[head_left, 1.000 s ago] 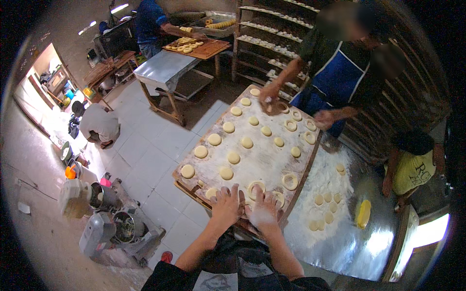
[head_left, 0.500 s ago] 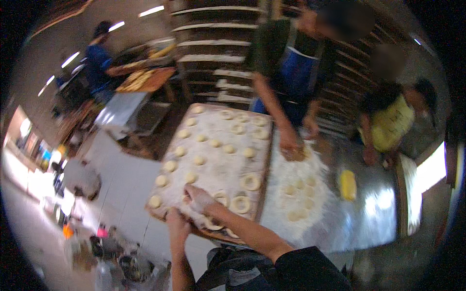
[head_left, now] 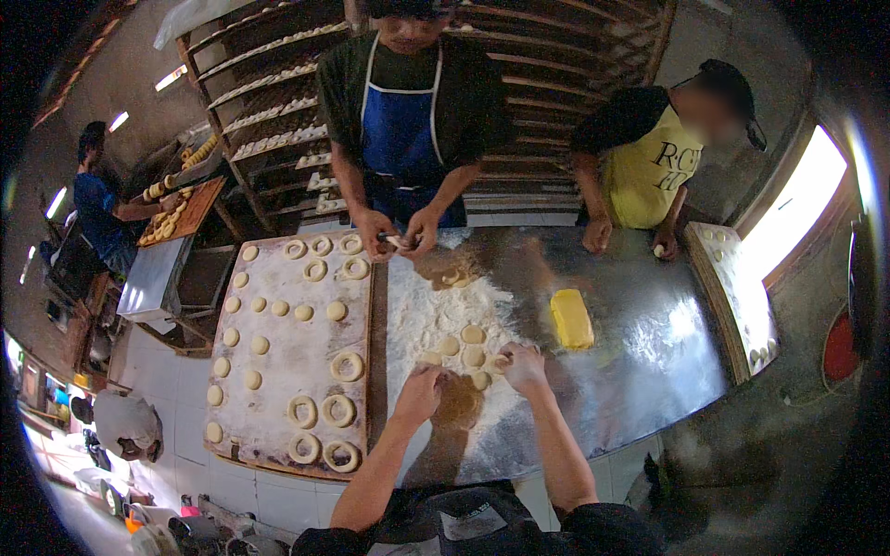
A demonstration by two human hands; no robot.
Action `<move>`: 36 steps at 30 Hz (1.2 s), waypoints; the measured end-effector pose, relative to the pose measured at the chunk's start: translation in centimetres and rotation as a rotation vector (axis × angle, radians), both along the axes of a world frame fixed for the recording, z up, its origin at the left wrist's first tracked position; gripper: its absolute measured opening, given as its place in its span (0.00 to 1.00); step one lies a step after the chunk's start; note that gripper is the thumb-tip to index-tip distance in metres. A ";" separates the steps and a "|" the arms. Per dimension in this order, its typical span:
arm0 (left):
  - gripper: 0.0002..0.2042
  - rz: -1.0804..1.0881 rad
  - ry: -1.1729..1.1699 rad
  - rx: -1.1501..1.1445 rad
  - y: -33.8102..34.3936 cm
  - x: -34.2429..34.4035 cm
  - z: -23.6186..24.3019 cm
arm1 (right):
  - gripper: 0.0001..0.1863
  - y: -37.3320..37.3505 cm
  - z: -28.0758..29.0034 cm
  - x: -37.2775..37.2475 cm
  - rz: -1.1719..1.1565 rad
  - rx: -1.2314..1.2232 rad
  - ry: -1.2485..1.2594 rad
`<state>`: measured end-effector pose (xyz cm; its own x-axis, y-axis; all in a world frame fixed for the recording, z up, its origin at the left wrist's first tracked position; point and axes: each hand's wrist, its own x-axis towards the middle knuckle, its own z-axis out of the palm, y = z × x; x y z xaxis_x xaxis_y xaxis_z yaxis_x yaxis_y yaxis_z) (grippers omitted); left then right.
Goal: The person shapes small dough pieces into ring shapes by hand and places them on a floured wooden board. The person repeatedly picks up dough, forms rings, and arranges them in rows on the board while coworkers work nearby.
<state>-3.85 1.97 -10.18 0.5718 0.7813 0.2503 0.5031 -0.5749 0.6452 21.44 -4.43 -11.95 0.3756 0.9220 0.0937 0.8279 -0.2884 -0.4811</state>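
I'd pinch lightly: my curled left hand [head_left: 420, 396] and right hand [head_left: 525, 371] flank pale, round dough discs [head_left: 474, 357], though any hold I can't tell.

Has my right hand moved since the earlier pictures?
Yes. Your right hand has gone rightward, from over the floured wooden board to the metal table beside it, nearer the yellow block.

Dim light, bright window [head_left: 805, 208], glare on tabletop [head_left: 640, 375]
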 end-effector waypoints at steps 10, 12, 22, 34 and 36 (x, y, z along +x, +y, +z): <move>0.13 0.203 -0.188 -0.377 -4.2 6.2 5.2 | 0.18 0.8 2.8 1.5 0.333 -0.155 0.943; 0.17 0.185 -0.320 -0.562 -4.8 6.4 7.3 | 0.23 -0.2 4.7 0.8 0.399 -0.040 1.108; 0.21 0.327 -0.164 -0.015 -5.5 4.2 9.6 | 0.31 1.6 7.8 -6.8 0.340 0.397 0.470; 0.16 0.263 -0.906 -0.244 -6.6 -2.6 7.9 | 0.32 -0.2 9.4 -14.0 0.531 0.112 1.189; 0.16 0.416 -0.568 -0.207 -6.7 -3.7 7.8 | 0.33 -0.4 10.0 -16.0 0.593 0.109 1.181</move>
<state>-7.57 -4.73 -2.34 0.0435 0.9689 0.2436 0.2085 -0.2472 0.9463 5.48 -4.79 -1.91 -0.1729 0.9821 0.0744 -0.1155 0.0548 -0.9918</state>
